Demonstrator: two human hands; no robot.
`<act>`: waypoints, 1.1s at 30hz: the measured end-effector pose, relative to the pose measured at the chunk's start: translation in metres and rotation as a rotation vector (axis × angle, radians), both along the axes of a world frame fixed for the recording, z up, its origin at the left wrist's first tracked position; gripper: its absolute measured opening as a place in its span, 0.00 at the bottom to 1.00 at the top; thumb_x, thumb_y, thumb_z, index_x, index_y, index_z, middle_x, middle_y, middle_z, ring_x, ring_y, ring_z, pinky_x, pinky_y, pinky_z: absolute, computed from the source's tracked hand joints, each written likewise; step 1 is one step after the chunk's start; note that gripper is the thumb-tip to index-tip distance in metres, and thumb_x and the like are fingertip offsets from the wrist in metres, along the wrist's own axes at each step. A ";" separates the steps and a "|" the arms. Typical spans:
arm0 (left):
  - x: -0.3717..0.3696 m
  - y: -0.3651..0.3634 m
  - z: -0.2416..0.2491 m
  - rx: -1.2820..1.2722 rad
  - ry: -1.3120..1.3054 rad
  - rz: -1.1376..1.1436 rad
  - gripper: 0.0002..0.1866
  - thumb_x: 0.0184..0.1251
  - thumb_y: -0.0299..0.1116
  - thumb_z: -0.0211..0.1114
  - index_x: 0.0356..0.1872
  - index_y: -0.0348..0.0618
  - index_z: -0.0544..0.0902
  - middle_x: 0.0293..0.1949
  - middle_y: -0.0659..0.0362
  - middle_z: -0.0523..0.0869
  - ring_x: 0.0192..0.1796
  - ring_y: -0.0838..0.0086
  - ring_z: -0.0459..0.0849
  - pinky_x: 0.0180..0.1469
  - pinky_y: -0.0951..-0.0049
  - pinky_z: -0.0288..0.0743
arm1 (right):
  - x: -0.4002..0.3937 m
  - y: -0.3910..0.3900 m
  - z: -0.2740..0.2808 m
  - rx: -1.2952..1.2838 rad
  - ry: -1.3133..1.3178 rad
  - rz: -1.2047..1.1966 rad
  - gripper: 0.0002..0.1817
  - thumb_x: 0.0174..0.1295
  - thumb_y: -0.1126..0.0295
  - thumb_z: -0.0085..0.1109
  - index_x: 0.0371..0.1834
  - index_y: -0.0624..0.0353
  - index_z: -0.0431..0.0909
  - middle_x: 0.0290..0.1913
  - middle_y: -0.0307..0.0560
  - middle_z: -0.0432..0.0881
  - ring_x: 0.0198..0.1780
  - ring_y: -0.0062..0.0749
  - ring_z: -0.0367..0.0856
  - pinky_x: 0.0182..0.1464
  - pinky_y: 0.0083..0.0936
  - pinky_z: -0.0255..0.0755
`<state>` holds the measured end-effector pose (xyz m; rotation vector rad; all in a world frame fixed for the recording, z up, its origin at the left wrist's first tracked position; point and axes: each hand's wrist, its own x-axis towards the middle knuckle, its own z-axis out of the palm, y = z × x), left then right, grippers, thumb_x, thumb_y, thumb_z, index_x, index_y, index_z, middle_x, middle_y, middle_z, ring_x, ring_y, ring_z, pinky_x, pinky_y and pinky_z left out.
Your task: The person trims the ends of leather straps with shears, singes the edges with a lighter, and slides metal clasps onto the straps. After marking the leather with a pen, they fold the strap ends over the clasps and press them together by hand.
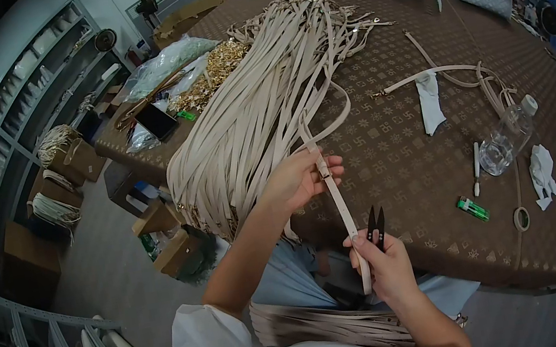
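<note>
A narrow beige strap (pixel 341 205) with a small metal buckle (pixel 324 172) runs between my hands, just off the table's front edge. My left hand (pixel 294 184) holds it close to the buckle, with some fingers behind it. Lower down, my right hand (pixel 387 267) pinches the strap under the thumb. The same hand also holds black thread snips (pixel 375 225), blades pointing up. Beyond my left hand lies a large heap of similar straps (pixel 244 102), its ends hanging over the edge. More straps (pixel 326 331) lie across my lap.
The table (pixel 397 183) has a brown patterned cloth. To the right are a clear bottle (pixel 504 143), a green lighter (pixel 472 208), a tape roll (pixel 521 219) and white gloves (pixel 430 102). Gold hardware (pixel 220 69) and a phone (pixel 156 121) sit left. Open boxes (pixel 176 245) stand below.
</note>
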<state>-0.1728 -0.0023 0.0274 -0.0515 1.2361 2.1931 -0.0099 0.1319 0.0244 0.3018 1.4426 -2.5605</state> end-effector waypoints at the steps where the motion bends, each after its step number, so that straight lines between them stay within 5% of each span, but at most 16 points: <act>1: 0.013 0.001 0.002 0.034 0.007 -0.047 0.14 0.68 0.34 0.44 0.51 0.37 0.66 0.38 0.52 0.77 0.37 0.68 0.79 0.39 0.66 0.76 | 0.004 0.002 0.004 0.034 -0.034 0.074 0.10 0.60 0.67 0.50 0.34 0.64 0.75 0.20 0.39 0.74 0.16 0.13 0.62 0.18 0.10 0.53; 3: 0.043 0.007 0.008 0.092 0.023 -0.097 0.17 0.68 0.34 0.44 0.53 0.36 0.66 0.31 0.57 0.76 0.25 0.77 0.74 0.27 0.75 0.71 | 0.013 0.002 0.002 0.182 -0.024 0.157 0.11 0.62 0.67 0.49 0.34 0.64 0.75 0.23 0.41 0.77 0.15 0.12 0.60 0.17 0.11 0.51; 6: 0.082 0.003 0.025 -0.017 -0.035 -0.279 0.15 0.68 0.35 0.43 0.46 0.36 0.71 0.21 0.64 0.69 0.17 0.86 0.58 0.18 0.84 0.51 | 0.009 0.011 -0.005 0.181 0.027 -0.121 0.13 0.63 0.64 0.46 0.35 0.64 0.75 0.24 0.38 0.77 0.14 0.11 0.58 0.16 0.10 0.49; 10: 0.127 -0.002 0.026 -0.368 0.194 -0.491 0.13 0.69 0.36 0.41 0.34 0.40 0.73 0.17 0.68 0.65 0.18 0.86 0.58 0.20 0.86 0.52 | -0.007 0.028 -0.009 -0.015 -0.005 -0.280 0.17 0.64 0.62 0.44 0.37 0.66 0.75 0.21 0.34 0.71 0.14 0.11 0.56 0.16 0.11 0.47; 17: 0.154 -0.037 0.012 -0.516 0.240 -0.473 0.12 0.69 0.34 0.43 0.35 0.39 0.73 0.18 0.67 0.67 0.21 0.86 0.63 0.24 0.85 0.57 | -0.009 0.034 0.002 -0.063 0.003 -0.257 0.17 0.63 0.63 0.46 0.34 0.67 0.76 0.18 0.33 0.68 0.14 0.11 0.56 0.17 0.12 0.48; 21: 0.153 -0.042 0.002 -0.505 0.463 -0.594 0.12 0.68 0.34 0.45 0.37 0.35 0.74 0.20 0.64 0.71 0.22 0.84 0.66 0.26 0.84 0.61 | 0.001 0.028 -0.007 -0.115 0.043 -0.171 0.15 0.62 0.64 0.47 0.35 0.67 0.77 0.17 0.33 0.69 0.15 0.10 0.57 0.17 0.11 0.48; 24: 0.156 -0.021 0.005 -0.328 0.444 -0.327 0.12 0.67 0.32 0.46 0.37 0.34 0.75 0.21 0.63 0.73 0.24 0.82 0.69 0.28 0.83 0.63 | 0.012 0.020 -0.004 0.084 0.142 0.089 0.15 0.62 0.63 0.48 0.38 0.65 0.77 0.23 0.34 0.75 0.19 0.09 0.60 0.21 0.10 0.51; 33: 0.157 -0.018 0.007 -0.401 0.388 -0.517 0.10 0.67 0.31 0.47 0.40 0.36 0.74 0.19 0.66 0.70 0.21 0.85 0.65 0.25 0.85 0.61 | 0.021 0.045 -0.010 -0.070 0.114 -0.200 0.15 0.63 0.63 0.47 0.37 0.66 0.77 0.22 0.34 0.73 0.17 0.08 0.57 0.18 0.08 0.47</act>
